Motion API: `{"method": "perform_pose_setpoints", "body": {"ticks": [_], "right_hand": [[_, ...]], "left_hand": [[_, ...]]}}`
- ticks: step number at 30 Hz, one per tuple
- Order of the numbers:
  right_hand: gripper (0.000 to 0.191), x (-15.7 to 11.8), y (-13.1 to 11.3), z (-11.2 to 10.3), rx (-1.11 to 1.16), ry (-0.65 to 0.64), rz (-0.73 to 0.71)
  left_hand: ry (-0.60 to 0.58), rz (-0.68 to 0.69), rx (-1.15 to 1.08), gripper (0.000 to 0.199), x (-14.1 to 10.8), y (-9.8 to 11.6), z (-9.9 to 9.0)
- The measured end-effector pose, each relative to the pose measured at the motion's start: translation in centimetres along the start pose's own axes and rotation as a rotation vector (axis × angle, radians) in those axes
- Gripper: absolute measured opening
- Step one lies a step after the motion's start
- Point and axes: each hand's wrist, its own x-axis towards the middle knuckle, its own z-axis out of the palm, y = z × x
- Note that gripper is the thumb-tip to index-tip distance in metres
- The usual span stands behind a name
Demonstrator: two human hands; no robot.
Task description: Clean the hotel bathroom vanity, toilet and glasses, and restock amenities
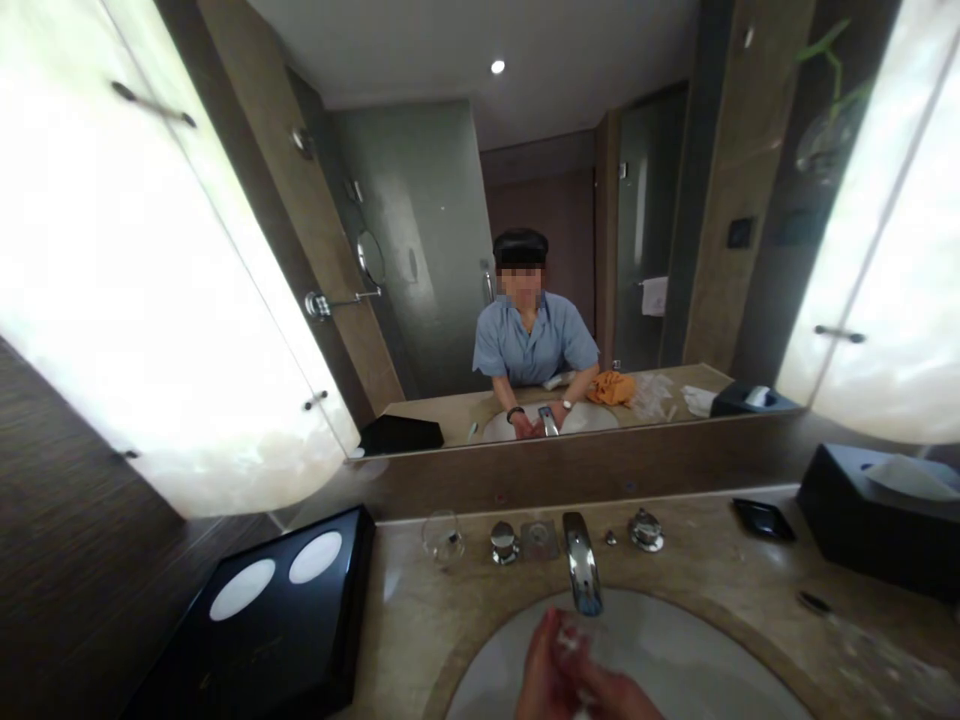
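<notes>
My left hand (541, 668) and my right hand (616, 692) are together over the white sink (701, 655), just below the tip of the chrome faucet (581, 565). They touch each other, and motion blurs the fingers. Whitish wet patches, perhaps foam or water, show between them. Whether the fingers are curled or flat I cannot make out, and no held object is visible. The mirror (420, 230) reflects a person in a blue shirt and dark cap with both hands over the sink.
Round chrome knobs (504, 541) flank the faucet. A clear glass (442, 540) and a black box (277, 610) with two white discs stand left. On the right are a small black dish (763, 519), a black tissue box (877, 525) and crumpled clear plastic (885, 655).
</notes>
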Motion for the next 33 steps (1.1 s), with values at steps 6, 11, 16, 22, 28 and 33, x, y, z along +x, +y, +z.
{"method": "perform_pose_setpoints", "body": {"ticks": [6, 11, 16, 22, 28, 33], "right_hand": [[0.051, -2.9, 1.0, 0.9, -0.159, -0.053, 0.024], [0.028, -0.5, -0.1, 1.6, -0.58, -0.017, -0.27], [0.046, 10.8, -3.3, 8.1, -0.6, 0.183, -0.516], [0.02, 17.5, -7.9, 11.6, -0.559, 0.13, -0.606], [0.033, 12.2, -7.6, 9.1, -0.548, 0.09, -0.584], [0.075, 14.4, -6.2, 12.5, -0.735, 0.066, -0.465]], "left_hand": [[0.064, 0.203, 0.203, 0.068, -4.3, 1.5, 0.1], [0.318, 0.824, 0.79, 0.056, -7.1, 8.3, -4.0], [0.557, 1.091, 1.098, 0.06, -7.6, 15.7, -7.9], [0.563, 1.093, 1.147, 0.053, -5.0, 19.1, -9.4], [0.647, 1.101, 1.396, 0.057, -4.0, 20.9, -9.0], [0.68, 1.028, 1.831, 0.073, -4.5, 22.5, -6.9]]}}
